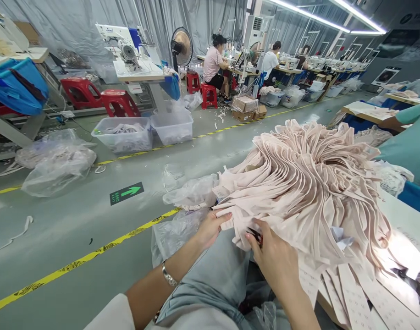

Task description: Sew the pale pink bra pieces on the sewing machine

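A big heap of pale pink fabric pieces (299,169), folded in many layers, spreads over the table in front of me. My left hand (212,228) pinches the near edge of one fabric piece between thumb and fingers. Close to its right, my right hand (273,250) is closed around small dark thread snips (255,234), whose blades point at the same piece. Part of the snips is hidden by my fingers. Below the heap, flat pale strips with rows of small marks (356,298) hang over the table's edge.
Clear plastic bags (192,192) lie left of the heap. At the right, a person in a green top (407,142) is close by. Plastic bins (125,135), red stools (118,104) and a sewing machine (127,50) stand across the aisle, with seated people farther back.
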Motion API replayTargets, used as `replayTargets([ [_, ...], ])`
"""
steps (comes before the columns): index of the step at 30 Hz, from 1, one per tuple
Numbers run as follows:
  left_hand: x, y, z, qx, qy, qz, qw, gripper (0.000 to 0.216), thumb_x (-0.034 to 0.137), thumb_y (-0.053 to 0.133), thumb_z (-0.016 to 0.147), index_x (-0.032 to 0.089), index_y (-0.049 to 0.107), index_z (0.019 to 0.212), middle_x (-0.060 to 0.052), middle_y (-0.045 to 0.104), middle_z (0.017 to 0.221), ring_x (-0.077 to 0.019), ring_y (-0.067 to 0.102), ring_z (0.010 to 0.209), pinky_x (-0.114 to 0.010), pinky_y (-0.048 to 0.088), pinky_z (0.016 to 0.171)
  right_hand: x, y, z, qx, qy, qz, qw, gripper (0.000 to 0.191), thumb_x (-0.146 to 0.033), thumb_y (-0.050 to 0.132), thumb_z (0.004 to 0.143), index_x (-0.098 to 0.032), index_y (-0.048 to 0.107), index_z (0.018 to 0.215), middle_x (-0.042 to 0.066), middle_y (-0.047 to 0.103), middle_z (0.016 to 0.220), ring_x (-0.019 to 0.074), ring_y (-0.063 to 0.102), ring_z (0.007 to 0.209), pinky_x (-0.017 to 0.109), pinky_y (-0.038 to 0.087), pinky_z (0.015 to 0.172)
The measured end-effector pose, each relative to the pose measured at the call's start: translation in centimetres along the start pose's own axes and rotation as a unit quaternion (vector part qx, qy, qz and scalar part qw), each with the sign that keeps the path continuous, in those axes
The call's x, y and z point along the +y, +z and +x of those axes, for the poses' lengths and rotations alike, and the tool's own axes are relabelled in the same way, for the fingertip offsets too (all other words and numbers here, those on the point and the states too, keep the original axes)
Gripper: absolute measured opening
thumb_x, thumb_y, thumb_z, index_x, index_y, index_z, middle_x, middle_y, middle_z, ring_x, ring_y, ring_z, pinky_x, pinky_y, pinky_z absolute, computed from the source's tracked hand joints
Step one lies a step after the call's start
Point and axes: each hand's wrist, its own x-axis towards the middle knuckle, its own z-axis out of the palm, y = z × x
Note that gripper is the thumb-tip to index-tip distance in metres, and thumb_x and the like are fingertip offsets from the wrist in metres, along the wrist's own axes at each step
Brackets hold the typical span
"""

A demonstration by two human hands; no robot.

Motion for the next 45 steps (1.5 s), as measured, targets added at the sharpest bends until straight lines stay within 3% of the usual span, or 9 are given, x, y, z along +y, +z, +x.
replayTargets([
  [4,1.1,0.7,0.0,0.017,-0.016,-0.073,0.997,0.019,0.015,0.074,0.078,0.011,0.073,0.097,-0.009,0.076,0.098,-0.0237,0.07,0.093,-0.035,0.05,0.091,1.1,-1.7,-1.1,-0.102,-0.036,-0.006,0.994,0.039,-0.051,0.043,0.097,-0.023,0.062,0.078,0.0,0.069,0.065,0.0161,0.061,0.046,0.027,0.025,0.042],
  [6,1.3,1.2,-0.4,0.01,-0.037,-0.09,0.995,0.018,0.014,0.066,0.084,0.011,0.072,0.101,-0.009,0.075,0.101,-0.0231,0.071,0.092,-0.036,0.052,0.091,1.3,-2.3,-1.3,-0.123,-0.048,0.022,0.991,0.038,-0.049,0.041,0.098,-0.024,0.063,0.079,-0.001,0.069,0.066,0.0155,0.062,0.048,0.027,0.028,0.043],
  [10,1.5,2.1,-1.3,0.004,-0.131,-0.142,0.981,0.028,0.023,0.055,0.094,0.008,0.066,0.115,-0.013,0.073,0.106,-0.0233,0.071,0.096,-0.038,0.05,0.098,0.6,-2.2,-1.0,-0.018,-0.014,0.041,0.999,0.037,-0.038,0.029,0.102,-0.021,0.062,0.101,0.004,0.073,0.085,0.0157,0.067,0.061,0.025,0.036,0.047],
  [13,1.7,2.7,-1.7,0.021,-0.17,-0.183,0.968,0.029,0.023,0.049,0.098,0.009,0.063,0.119,-0.012,0.073,0.106,-0.021,0.071,0.097,-0.035,0.048,0.1,-0.3,-1.4,-0.5,0.055,0.007,0.028,0.998,0.032,-0.038,0.033,0.101,-0.017,0.058,0.101,0.005,0.072,0.079,0.0158,0.066,0.06,0.025,0.035,0.046],
  [23,-0.6,2.1,-1.9,-0.011,-0.124,-0.163,0.979,0.023,0.027,0.069,0.085,0.012,0.072,0.102,-0.012,0.074,0.1,-0.0243,0.068,0.098,-0.034,0.05,0.092,-1.1,0.8,1.0,0.097,0.004,-0.06,0.994,0.028,-0.031,0.041,0.099,-0.019,0.057,0.079,-0.001,0.064,0.059,0.0118,0.056,0.046,0.026,0.025,0.046],
  [28,-2.6,1.9,-2.6,-0.094,-0.084,0.012,0.992,0.043,0.016,0.087,0.061,0.018,0.073,0.101,-0.007,0.074,0.098,-0.03,0.064,0.109,-0.036,0.047,0.093,-0.8,1.3,1.1,0.065,0.023,-0.033,0.997,0.026,-0.03,0.04,0.097,-0.019,0.058,0.082,0.0,0.066,0.061,0.0129,0.058,0.048,0.026,0.024,0.048],
  [32,-1.8,1.7,-1.6,0.012,-0.002,-0.001,1.0,0.025,0.012,0.081,0.063,0.016,0.073,0.085,-0.006,0.075,0.097,-0.0296,0.063,0.108,-0.036,0.045,0.097,-0.7,0.8,0.5,0.074,0.043,0.025,0.996,0.031,-0.04,0.038,0.099,-0.019,0.058,0.087,0.001,0.067,0.064,0.0151,0.062,0.052,0.025,0.029,0.047],
  [38,0.3,1.7,-0.4,0.004,-0.035,-0.113,0.993,0.03,0.023,0.072,0.074,0.014,0.069,0.102,-0.009,0.073,0.102,-0.0276,0.067,0.103,-0.04,0.05,0.094,-0.8,-0.1,-0.4,0.082,0.046,0.04,0.995,0.032,-0.042,0.038,0.1,-0.018,0.057,0.09,0.002,0.068,0.064,0.0158,0.063,0.054,0.025,0.03,0.046],
  [45,-0.6,1.6,-1.0,-0.021,-0.007,-0.119,0.993,0.05,0.025,0.078,0.074,0.015,0.064,0.12,-0.012,0.071,0.113,-0.0282,0.065,0.109,-0.041,0.048,0.097,-1.2,0.0,0.2,0.087,0.045,-0.011,0.995,0.032,-0.04,0.037,0.1,-0.018,0.057,0.089,0.001,0.067,0.064,0.0149,0.061,0.052,0.026,0.025,0.046],
])
